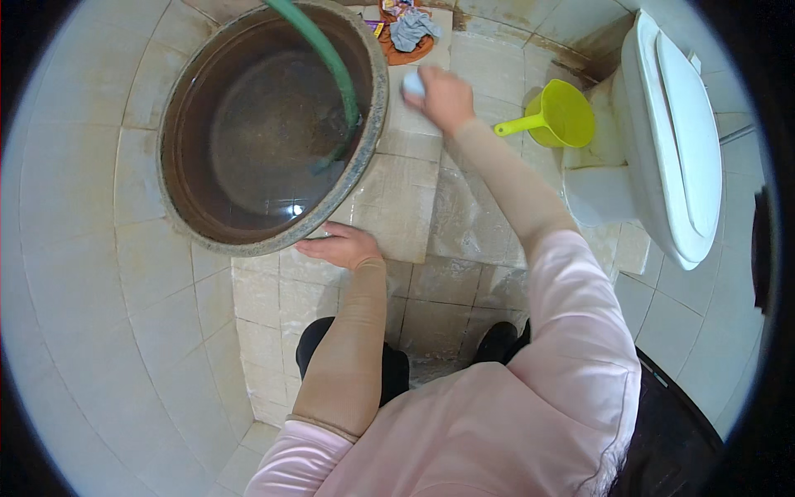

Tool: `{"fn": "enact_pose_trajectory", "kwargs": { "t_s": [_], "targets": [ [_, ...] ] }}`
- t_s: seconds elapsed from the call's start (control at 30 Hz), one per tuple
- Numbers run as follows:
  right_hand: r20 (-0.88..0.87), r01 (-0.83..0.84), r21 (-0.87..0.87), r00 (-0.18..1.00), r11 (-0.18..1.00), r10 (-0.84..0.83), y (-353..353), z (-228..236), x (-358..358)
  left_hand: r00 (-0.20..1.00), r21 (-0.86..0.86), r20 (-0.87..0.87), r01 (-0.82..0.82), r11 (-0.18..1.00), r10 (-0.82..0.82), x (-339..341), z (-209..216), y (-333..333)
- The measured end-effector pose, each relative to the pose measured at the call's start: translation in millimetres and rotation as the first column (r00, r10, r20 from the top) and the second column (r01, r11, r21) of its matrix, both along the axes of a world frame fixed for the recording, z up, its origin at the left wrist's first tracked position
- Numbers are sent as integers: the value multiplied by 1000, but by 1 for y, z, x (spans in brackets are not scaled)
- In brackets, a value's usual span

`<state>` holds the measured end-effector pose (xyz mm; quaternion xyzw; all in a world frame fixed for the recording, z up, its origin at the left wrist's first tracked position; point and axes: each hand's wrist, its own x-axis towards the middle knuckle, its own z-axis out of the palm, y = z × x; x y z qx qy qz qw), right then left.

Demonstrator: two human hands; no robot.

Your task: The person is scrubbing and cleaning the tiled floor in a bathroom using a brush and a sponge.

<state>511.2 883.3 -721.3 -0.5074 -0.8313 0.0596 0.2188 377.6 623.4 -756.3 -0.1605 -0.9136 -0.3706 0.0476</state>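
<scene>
Now scrubbing the tiled ledge beside the big water basin.

Upper middle of the frame, the right hand (445,98) is closing around a small pale blue scrubber (413,83), fingers clamped on it, and pressing it to the tiled ledge (414,199) just beside the basin's rim. Lower down, at centre, the left hand (342,245) is lying flat with fingers spread and together on nothing, bracing on the tiles and touching the rim of the round brown basin (377,91), where a green hose (331,62) is dipping into the water. A yellow scoop (563,113) is sitting at upper right, near the white toilet (675,132). To my eye the scrubbing is mid-way, the wet patch covering only part of the ledge; the next stroke seems to call for firm downward pressure while dragging the scrubber back across the tiles, the braced hand steadying the lean.
</scene>
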Motion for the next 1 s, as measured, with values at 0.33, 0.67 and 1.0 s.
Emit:
{"fn": "enact_pose_trajectory", "kwargs": {
  "t_s": [0.33, 0.67, 1.0],
  "targets": [
    [38, -189, -105, 980, 976, 194, -33, 2, -26, 997, 9, -71, 5, 1000, -5, -2, -3, 0],
    [42, 67, 39, 997, 997, -68, 36, -17, -76, 1000, 3, -24, -11, 1000, 11, -1, -1, -2],
    [68, -58, -96, 996, 994, 65, -174, 11, -36, 998, 89, 54, -26, 996, 21, -1, -2, -4]
  ]
}}
